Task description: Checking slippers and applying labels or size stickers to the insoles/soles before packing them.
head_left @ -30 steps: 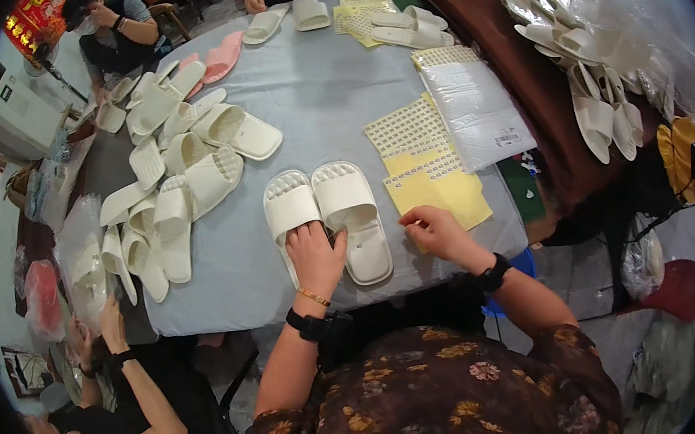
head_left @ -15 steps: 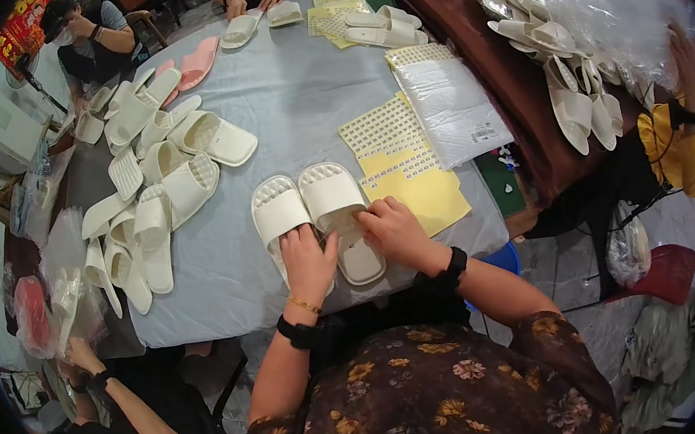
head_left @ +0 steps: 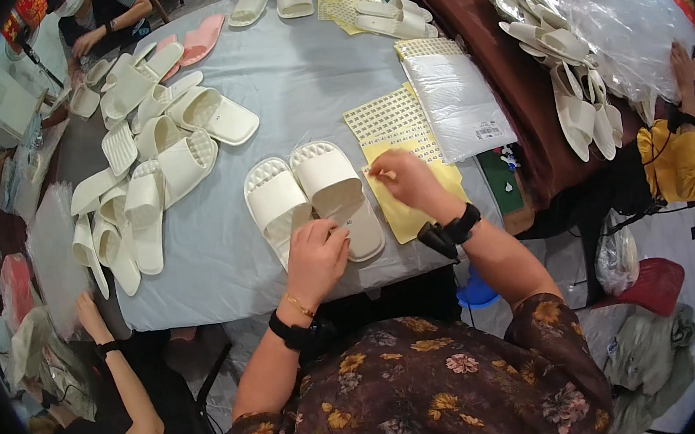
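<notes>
Spare slippers and packaging around the grey-clothed counter

A heap of cream plastic slippers lies left; one pink slipper sits far back; clear plastic bags are piled right.

left hand hiding slipper heel, sticker sheet marks too small, co-worker's head cut off
</notes>
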Demonstrator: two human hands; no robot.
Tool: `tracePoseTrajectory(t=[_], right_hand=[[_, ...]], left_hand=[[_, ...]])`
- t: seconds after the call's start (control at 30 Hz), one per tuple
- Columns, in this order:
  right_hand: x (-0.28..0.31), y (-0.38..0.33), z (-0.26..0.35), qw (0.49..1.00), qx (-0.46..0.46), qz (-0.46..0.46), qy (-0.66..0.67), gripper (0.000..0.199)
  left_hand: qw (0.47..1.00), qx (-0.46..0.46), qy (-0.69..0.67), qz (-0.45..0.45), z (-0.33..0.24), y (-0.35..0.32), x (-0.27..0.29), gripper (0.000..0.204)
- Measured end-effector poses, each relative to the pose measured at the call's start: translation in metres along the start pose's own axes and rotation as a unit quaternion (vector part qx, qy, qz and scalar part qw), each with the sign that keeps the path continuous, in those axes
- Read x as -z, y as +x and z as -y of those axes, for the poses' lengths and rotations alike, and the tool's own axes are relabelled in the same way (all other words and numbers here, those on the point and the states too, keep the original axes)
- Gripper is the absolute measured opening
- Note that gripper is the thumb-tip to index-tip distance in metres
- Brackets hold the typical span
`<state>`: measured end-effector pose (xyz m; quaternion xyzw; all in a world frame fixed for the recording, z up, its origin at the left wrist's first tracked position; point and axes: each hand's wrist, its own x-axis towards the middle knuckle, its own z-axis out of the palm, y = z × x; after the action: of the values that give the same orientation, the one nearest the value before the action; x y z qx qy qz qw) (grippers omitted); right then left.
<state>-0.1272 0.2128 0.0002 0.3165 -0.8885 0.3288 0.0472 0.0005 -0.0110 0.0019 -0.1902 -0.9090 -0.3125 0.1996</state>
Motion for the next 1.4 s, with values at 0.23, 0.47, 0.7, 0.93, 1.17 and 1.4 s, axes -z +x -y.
tracePoseTrajectory(t=[0.23,0.47,0.7,0.93,1.17,1.4], right_hand=[[0.015,0.020,-0.055,0.976,-0.193,-0.089,-0.045,0.014],[-0.003,0.021,-0.070,0.972,-0.216,-0.067,-0.061,0.011],[-0.006,0.022,-0.067,0.970,-0.217,-0.062,-0.094,0.008],[-0.004,0.022,-0.065,0.967,-0.224,-0.040,-0.110,0.009],[-0.007,0.021,-0.068,0.966,-0.233,-0.062,-0.092,0.011],[-0.007,0.020,-0.072,0.965,-0.240,-0.027,-0.098,0.011]], left_hand=[[0.998,0.044,0.011,0.053,0.005,-0.003,-0.011,0.031],[0.998,0.053,-0.008,0.044,0.010,-0.007,-0.016,0.036],[0.998,0.051,-0.012,0.037,0.011,-0.008,-0.017,0.036],[0.998,0.036,0.015,0.040,0.011,-0.008,-0.017,0.036],[0.999,0.029,0.021,0.040,0.011,-0.009,-0.018,0.037],[0.999,0.027,0.027,0.035,0.011,-0.010,-0.018,0.037]])
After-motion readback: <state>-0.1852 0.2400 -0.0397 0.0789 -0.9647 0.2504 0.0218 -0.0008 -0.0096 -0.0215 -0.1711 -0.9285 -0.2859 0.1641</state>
